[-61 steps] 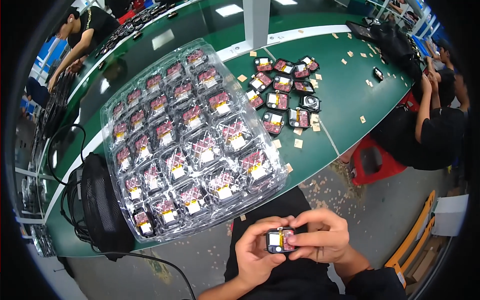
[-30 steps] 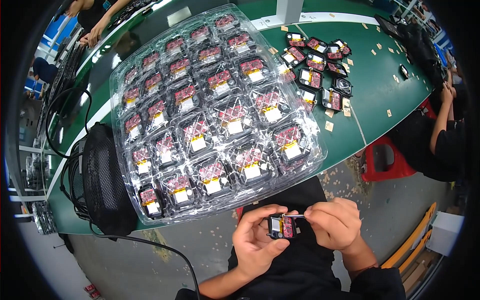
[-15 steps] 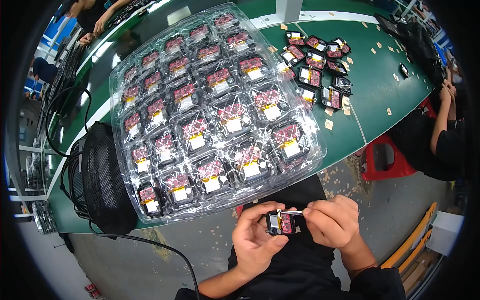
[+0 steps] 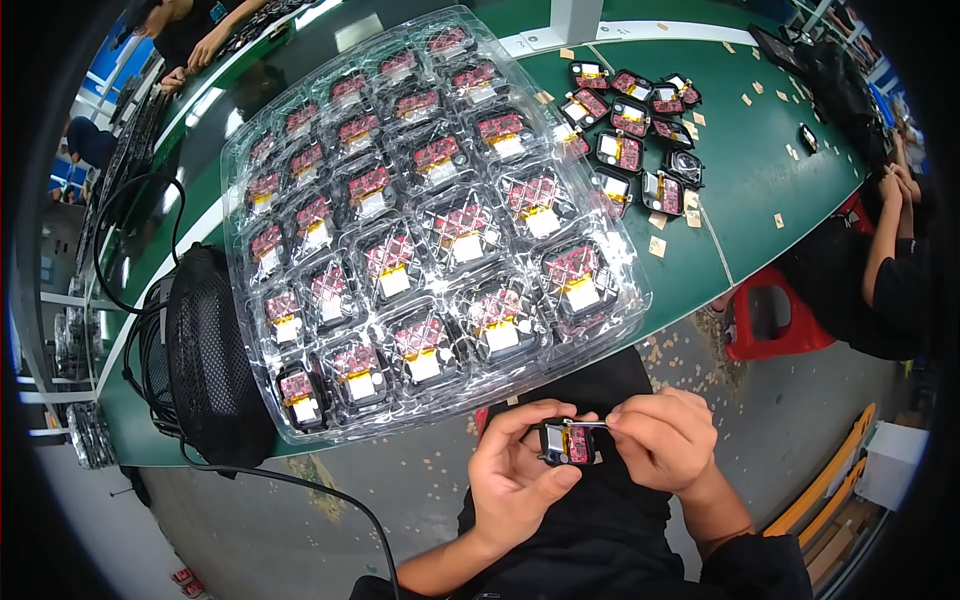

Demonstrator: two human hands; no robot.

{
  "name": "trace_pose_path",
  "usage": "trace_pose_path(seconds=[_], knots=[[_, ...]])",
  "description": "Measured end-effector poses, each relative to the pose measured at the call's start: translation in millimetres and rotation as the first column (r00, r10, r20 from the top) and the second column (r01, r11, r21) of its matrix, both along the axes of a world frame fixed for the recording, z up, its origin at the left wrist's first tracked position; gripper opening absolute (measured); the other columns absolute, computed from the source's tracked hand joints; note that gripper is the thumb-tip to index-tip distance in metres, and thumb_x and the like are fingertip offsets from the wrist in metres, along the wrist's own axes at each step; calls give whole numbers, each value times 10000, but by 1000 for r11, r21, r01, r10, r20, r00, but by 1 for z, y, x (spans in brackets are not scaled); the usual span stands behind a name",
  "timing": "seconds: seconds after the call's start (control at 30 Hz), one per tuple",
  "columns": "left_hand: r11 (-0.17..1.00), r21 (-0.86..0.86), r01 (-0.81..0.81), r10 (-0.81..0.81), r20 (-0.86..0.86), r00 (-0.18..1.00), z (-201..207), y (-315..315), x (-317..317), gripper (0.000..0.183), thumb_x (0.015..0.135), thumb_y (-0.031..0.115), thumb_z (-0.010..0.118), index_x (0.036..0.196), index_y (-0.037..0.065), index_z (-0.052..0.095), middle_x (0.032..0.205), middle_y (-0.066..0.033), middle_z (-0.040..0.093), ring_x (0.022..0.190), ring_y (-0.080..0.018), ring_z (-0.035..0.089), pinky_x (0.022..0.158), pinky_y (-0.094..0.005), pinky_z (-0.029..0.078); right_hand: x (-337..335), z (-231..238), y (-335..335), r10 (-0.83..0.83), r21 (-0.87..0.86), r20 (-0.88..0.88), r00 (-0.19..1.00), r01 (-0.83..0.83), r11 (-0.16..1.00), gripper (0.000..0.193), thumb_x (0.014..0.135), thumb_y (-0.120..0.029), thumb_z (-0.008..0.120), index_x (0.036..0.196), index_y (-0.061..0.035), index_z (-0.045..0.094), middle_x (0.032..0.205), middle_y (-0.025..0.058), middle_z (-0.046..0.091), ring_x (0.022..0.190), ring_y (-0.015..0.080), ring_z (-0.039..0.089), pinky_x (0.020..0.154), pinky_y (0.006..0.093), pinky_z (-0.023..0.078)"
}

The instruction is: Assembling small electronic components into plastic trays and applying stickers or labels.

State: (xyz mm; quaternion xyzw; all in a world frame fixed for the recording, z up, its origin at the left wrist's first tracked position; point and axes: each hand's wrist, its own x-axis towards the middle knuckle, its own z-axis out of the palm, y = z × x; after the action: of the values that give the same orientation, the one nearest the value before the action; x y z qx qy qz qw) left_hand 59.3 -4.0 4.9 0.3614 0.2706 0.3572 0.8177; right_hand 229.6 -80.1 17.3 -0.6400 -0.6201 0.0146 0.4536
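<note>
black plastic forms the small housing [image 4: 568, 443], located above the person's lap, just off the near edge of the counter [image 4: 760, 190]. the open face of the housing is turned up and shows a pale block on the left, a red circuit board on the right and a yellow strip between them.

left hand [image 4: 512, 475]: grasping the housing by its rim, thumb at the lower side, fingers curled around the far and left sides.

right hand [image 4: 665, 440]: pinching a thin metallic tool [image 4: 592, 425] between thumb and fingers. the tool points left and lies across the upper edge of the housing; exact tip contact cannot be told.

clear plastic tray [image 4: 450, 399]: set on the counter at a slant, ahead and to the left of both hands. its compartments hold similar units in rows, each with red board, yellow strip and white block.

loose units [image 4: 620, 152]: grouped on the counter to the right of the tray, several touching. small beige pieces [image 4: 657, 247] lie near them.

black mesh bag [image 4: 212, 370]: located left of the tray, with a black cable [image 4: 345, 505] running toward the lower edge.

red stool [image 4: 775, 345]: on the right, next to a seated co-worker [image 4: 835, 285].
</note>
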Motion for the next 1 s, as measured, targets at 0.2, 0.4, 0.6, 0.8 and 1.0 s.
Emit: trace_pose_path(seconds=[0.2, 0.4, 0.6, 0.8, 1.0], knots=[[1000, 1, 7, -7, -10, 1000, 0, -2, -1, 663, 831, 233, 881, 1312, -48, 522, 1271, -237, 601, 1174, -393, 662, 991, -478, 588, 3, 3, -1, 21, -83, -170, 985, -36, 996, 250, 707, 45, 790, 934, -34, 722, 846, 74, 709, 586, 187, 638, 517, 292, 499], [1000, 11, -6, 6, -30, 1000, -4, -6, -4, 660, 832, 210, 879, 1324, -54, 527, 1294, -235, 597, 1184, -385, 658, 1014, -484, 569, -2, 4, 0, 1, -115, -212, 977, -26, 993, 239, 713, 45, 780, 933, -28, 722, 829, 82, 703, 636, 218, 678, 544, 311, 530], [1000, -17, -23, 22, -52, 998, -7, -7, -6, 656, 851, 196, 860, 1350, -58, 518, 1325, -238, 584, 1192, -379, 653, 1004, -487, 573, -5, 3, -2, -28, -166, -183, 983, -3, 986, 189, 708, 38, 779, 884, -12, 731, 811, 107, 703, 650, 232, 691, 582, 298, 528], [1000, 13, -23, 23, -45, 999, -7, -5, -4, 648, 854, 195, 856, 1352, -63, 532, 1371, -249, 554, 1181, -367, 655, 1008, -493, 574, -3, 2, -2, 4, -158, -221, 975, -39, 987, 219, 735, 52, 764, 936, -23, 720, 827, 94, 701, 657, 235, 695, 549, 318, 542], [999, 33, -36, 38, -64, 997, -10, -4, -5, 618, 850, 178, 856, 1333, -74, 563, 1403, -257, 528, 1165, -356, 658, 973, -488, 600, -7, 0, -3, -28, -182, -215, 976, -12, 983, 215, 740, 50, 765, 937, -23, 722, 826, 93, 704, 649, 234, 693, 544, 313, 541]])
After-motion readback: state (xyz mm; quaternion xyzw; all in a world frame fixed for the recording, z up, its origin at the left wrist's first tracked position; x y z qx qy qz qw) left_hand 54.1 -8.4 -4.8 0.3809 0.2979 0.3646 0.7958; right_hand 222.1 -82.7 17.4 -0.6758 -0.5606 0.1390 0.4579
